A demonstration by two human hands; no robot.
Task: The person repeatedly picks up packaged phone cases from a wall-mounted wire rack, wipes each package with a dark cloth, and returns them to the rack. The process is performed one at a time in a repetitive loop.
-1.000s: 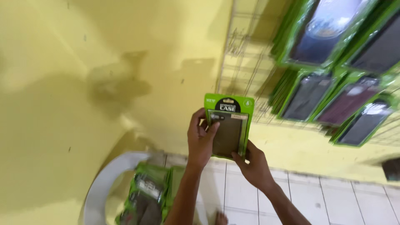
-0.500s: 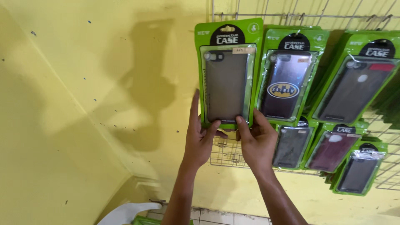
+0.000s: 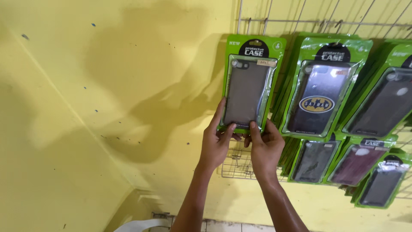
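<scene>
Left grip [image 3: 216, 144]: pinching lower left edge of green phone-case pack [image 3: 250, 83].
Right grip [image 3: 265, 148]: clasping the pack's bottom edge.
Pack: hanging against wire rack [image 3: 300, 21], beside neighbouring packs [image 3: 319, 92].

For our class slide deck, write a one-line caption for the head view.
Both hands, left hand and right hand, hold a green-packaged phone case against a wire rack.

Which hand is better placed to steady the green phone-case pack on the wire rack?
Probably left. The left hand has fingers running up the side of the green blister pack with the grey phone case; the right hand only pinches its bottom edge.
</scene>
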